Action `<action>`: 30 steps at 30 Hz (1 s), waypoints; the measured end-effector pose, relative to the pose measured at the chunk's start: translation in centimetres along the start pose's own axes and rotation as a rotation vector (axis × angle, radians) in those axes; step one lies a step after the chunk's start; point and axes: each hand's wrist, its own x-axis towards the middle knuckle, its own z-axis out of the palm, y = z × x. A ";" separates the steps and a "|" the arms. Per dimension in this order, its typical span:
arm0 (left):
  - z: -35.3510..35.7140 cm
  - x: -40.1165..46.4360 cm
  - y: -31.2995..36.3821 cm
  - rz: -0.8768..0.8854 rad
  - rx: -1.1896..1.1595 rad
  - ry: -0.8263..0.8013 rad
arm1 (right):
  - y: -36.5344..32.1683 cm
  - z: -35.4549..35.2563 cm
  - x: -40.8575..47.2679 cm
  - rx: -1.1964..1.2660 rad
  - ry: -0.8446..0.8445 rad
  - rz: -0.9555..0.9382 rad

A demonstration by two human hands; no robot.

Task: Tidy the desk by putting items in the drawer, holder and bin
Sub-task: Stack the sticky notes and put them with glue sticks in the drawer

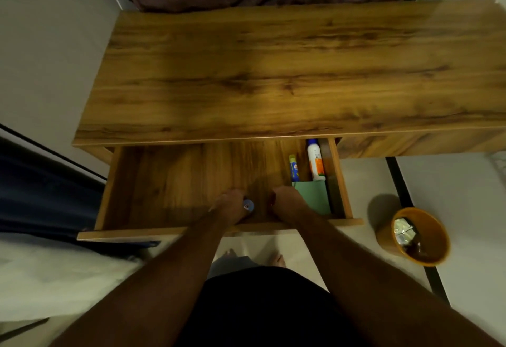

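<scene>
Scene: a person stands over a wooden desk whose surface (273, 72) lies under dim light, both forearms reaching into the open drawer (169, 182).
Left hand: the left hand (228, 207) sits low at the drawer's front edge, its fingers curled round a small round blue-capped object (248, 205); what the object is cannot be told.
Right hand: the right hand (287, 200) hovers just beside the left, fingers curled under; whether they hold anything cannot be told.
Drawer contents: a glue stick (293, 168) and a white bottle with an orange label (315, 160) lie side by side at the right end, their near ends touching a green notepad (315, 196).
Bin: an orange bin (419, 237) stands on the floor to the right of the drawer, with crumpled shiny wrappers (404, 230) inside.
</scene>
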 end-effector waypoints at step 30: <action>-2.4 1.4 -2.1 0.248 0.071 -0.145 | -2.8 -2.8 -3.6 -0.036 0.125 0.292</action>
